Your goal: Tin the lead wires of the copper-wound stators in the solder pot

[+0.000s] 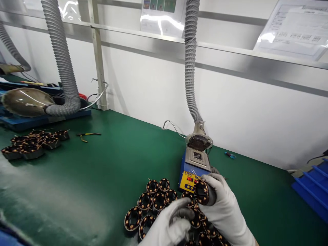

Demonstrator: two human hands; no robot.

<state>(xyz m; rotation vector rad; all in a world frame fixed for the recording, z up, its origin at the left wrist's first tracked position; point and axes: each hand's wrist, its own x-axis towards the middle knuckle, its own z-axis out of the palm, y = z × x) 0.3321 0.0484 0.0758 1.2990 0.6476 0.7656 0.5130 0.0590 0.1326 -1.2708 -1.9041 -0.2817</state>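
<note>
In the head view, low and right of centre in the frame, the right hand (222, 205), in a white glove, grips a ring-shaped wound coil (202, 192) between thumb and fingers, the coil's open face turned toward the left of the frame. Just left of it, at the bottom edge, the left hand (170, 225), also gloved, is curled loosely with its fingers drawn together over a pile of coils (153, 205); whether it pinches one of them I cannot tell. That pile lies on the green mat (102, 177) and spreads from the lower centre under both hands. Just above the held coil stands a small blue and yellow solder pot (193, 167) with a red number display, and a ribbed grey hose (191, 68) comes down from the top of the frame to a round hood right over it. At the left of the frame a second group of coils (33, 143) sits on the mat, with yellow-handled cutters (87, 135) near it and another hose (61, 58) curving down to a wide hood (25, 100).
</note>
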